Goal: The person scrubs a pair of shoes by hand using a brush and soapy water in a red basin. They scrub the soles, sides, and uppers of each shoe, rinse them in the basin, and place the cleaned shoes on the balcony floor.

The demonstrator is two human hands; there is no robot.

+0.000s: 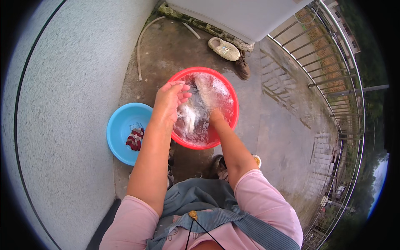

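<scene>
A red plastic basin (236,110) of soapy water stands on the wet floor before me. My left hand (171,99) is raised over the basin's left rim, fingers apart and slightly curled, holding nothing. Into the water on the right reaches my right hand (216,116), its fingers hidden under the surface, so its grip cannot be made out. Beside it, a pale, long submerged item (204,92) runs towards the far rim. A white item (189,120) lies in the suds nearer the left side.
A blue plastic basin (116,134) holding a striped cloth (135,139) stands at left by the rough wall (68,93). Beyond the red basin lie a beige slipper (224,49), a brown shoe (242,66) and a hose (139,56). A metal railing (331,82) curves along the right.
</scene>
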